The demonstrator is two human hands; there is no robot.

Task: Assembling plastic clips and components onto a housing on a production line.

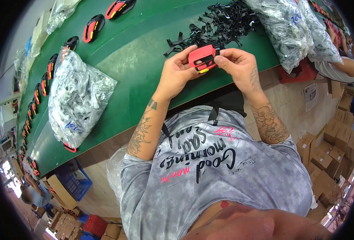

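Above the near edge of the green table, my left hand (177,75) grips a red plastic shell (201,54) with black inner parts and a yellow tab, fingers and thumb closed about its left end. At the shell's right end, my right hand (241,68) is closed in a pinch on a small black plastic part (217,52). This part touches the shell; whether it is seated in it I cannot tell. Just beyond both hands lies a loose pile of black plastic brackets (225,26).
Red and black shells (93,29) run in a curved row along the green table (141,56). A clear bag of parts (79,96) rests at left, with more plastic bags (283,30) at right. Near them is a co-worker's arm (339,70). Cardboard boxes (325,152) stand on the floor.
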